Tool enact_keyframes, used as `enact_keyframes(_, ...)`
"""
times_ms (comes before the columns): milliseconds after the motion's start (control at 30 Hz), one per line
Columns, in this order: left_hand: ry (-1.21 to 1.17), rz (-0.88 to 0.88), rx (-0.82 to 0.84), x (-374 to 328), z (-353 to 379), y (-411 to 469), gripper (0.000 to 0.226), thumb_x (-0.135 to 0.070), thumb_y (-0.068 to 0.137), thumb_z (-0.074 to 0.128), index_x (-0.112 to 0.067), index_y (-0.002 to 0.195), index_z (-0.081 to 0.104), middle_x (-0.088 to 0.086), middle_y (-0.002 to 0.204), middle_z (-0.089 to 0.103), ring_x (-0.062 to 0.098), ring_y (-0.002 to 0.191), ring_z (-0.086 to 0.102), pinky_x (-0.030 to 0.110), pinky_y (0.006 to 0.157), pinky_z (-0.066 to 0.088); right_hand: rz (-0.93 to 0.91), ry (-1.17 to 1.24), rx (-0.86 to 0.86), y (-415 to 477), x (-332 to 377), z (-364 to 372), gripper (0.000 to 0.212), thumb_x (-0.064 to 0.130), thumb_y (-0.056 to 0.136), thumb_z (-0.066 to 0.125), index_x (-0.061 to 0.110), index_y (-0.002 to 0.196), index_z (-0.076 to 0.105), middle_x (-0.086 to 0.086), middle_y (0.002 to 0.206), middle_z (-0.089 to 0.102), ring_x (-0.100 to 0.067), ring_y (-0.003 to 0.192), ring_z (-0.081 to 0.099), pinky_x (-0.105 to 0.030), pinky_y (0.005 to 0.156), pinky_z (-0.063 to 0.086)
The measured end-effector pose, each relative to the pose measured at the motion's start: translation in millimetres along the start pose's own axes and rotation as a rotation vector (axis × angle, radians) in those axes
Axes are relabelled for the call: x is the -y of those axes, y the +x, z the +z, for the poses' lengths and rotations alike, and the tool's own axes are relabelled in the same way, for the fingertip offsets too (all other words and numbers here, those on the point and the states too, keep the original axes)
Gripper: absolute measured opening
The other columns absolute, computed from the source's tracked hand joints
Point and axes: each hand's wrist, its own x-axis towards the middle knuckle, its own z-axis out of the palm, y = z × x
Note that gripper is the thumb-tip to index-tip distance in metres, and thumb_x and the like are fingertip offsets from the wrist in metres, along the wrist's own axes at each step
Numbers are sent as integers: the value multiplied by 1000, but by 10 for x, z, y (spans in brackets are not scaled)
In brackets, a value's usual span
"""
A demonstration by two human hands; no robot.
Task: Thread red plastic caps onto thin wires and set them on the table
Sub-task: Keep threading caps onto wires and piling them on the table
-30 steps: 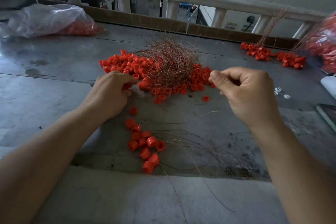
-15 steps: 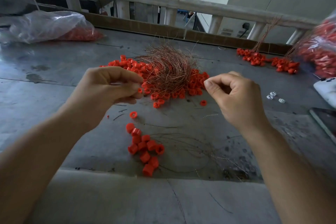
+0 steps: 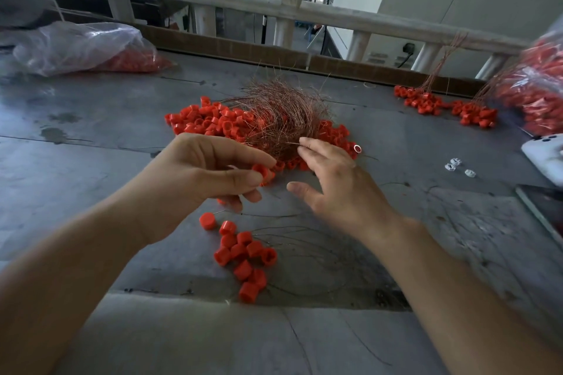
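The left hand (image 3: 195, 179) pinches a small red plastic cap (image 3: 261, 170) between thumb and forefinger. The right hand (image 3: 338, 189), fingers spread, touches the tangled bundle of thin copper-coloured wires (image 3: 280, 119) lying on a heap of loose red caps (image 3: 207, 122) on the grey metal table (image 3: 91, 161).

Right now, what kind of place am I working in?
Probably a small workshop or factory assembly bench: a worn metal table carries a heap of loose red caps, a tangle of thin wires, and clear plastic bags stuffed with more caps.
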Motion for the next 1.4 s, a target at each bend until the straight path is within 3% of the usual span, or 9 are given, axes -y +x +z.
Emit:
enact_keyframes(67,-5,-2,-10,-1,-3,2,33,-25,51,68,-25,83,75,7,82,73,13,63,67,24,56,55,-5,19,-72,-9,1,-21,56,34,90,54,10,137,39,2,146,35,-10,133,25,-5,92,6)
enact_keyframes(267,29,4,-4,17,-7,6,32,-28,49,68,-28,80,76,6,76,73,12,61,67,21,56,55,11,121,-359,-45,1,-116,21,10,82,66,4,101,70,-9,108,67,-20,101,62,-17,90,36)
enact_keyframes(533,52,7,13,44,-33,17,32,-33,50,70,-30,81,75,4,81,73,12,63,68,20,56,54,-38,223,-528,-50,-32,-163,14,1,78,65,4,90,71,-5,83,72,-14,72,67,-21,69,51)
enact_keyframes(767,58,4,19,34,-34,10,34,-33,49,69,-32,83,74,2,80,73,11,63,68,20,58,54,12,313,-656,-46,-22,-188,21,7,81,66,0,98,55,4,85,69,-5,81,64,-12,66,47)
enact_keyframes(900,-6,27,-3,40,-34,3,39,-26,51,71,-29,90,73,4,77,70,16,61,67,24,55,54,-246,401,-776,-122,57,-253,16,8,79,69,8,94,64,5,84,64,-12,75,68,-22,69,55)
enact_keyframes(1067,53,49,132,63,54,-20,52,-14,60,79,-35,106,65,10,79,68,16,64,65,22,55,51,-539,284,-699,-206,279,-205,7,8,77,68,3,81,72,-3,77,71,-19,69,67,-36,65,54)
enact_keyframes(1167,139,51,216,73,106,-38,30,-21,64,76,-22,93,70,13,73,67,12,61,61,21,56,50,-581,281,-683,-216,371,-165,7,8,77,69,3,79,73,-4,77,71,-18,71,67,-35,67,53)
enact_keyframes(1300,107,57,206,71,96,-47,26,-17,66,73,-23,91,72,6,78,72,9,69,67,16,61,51,-485,438,-546,-240,430,-152,40,22,77,68,7,111,55,-4,93,69,-19,86,67,-36,76,54)
enact_keyframes(1400,20,82,263,54,64,-55,25,-18,65,75,-22,90,74,0,74,72,8,68,67,14,60,50,-342,554,-357,-246,413,-169,54,42,84,47,7,125,48,0,112,61,-14,108,58,-35,92,48)
